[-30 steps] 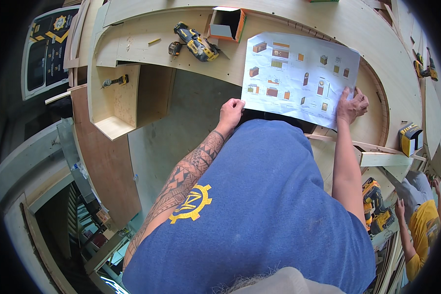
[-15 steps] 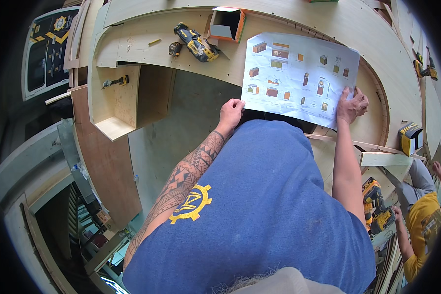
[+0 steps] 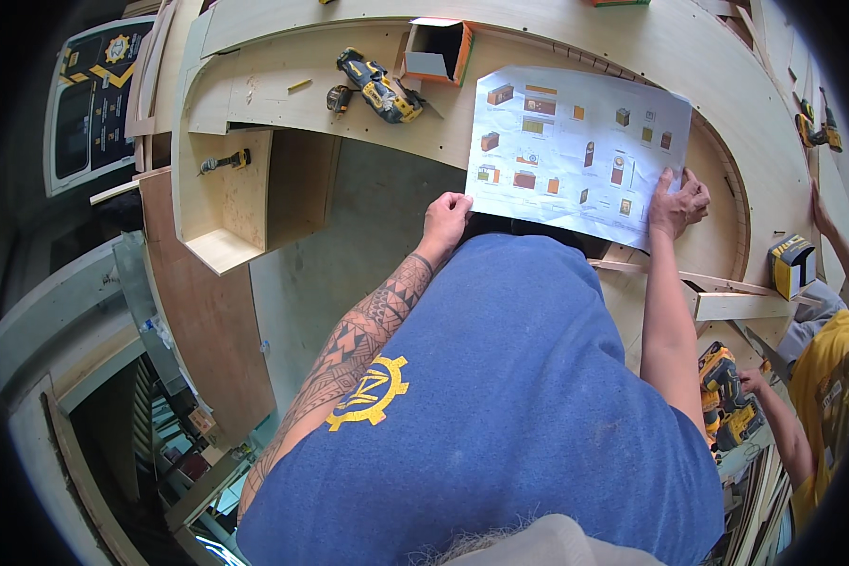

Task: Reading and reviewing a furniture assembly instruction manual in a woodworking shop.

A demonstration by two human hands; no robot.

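Your left hand (image 3: 445, 215) pinched the near left corner of the instruction sheet (image 3: 575, 151), fingers curled shut on its edge. Your right hand (image 3: 677, 203) pressed flat on its near right corner, fingers spread. The sheet lay on the plywood workbench (image 3: 283, 85), near a yellow drill (image 3: 379, 87) and an open cardboard box (image 3: 436, 52).

Blue short-sleeve t-shirt (image 3: 528, 396) filling the lower middle of the frame, with a yellow gear-shaped emblem (image 3: 370, 391) printed on it toward the lower left. The left forearm (image 3: 349, 349) is covered in a dark geometric tattoo of triangles and bands, running from the wrist up to the sleeve. Both hands are bare, no gloves, and the right arm (image 3: 668, 330) has no markings I can make out.
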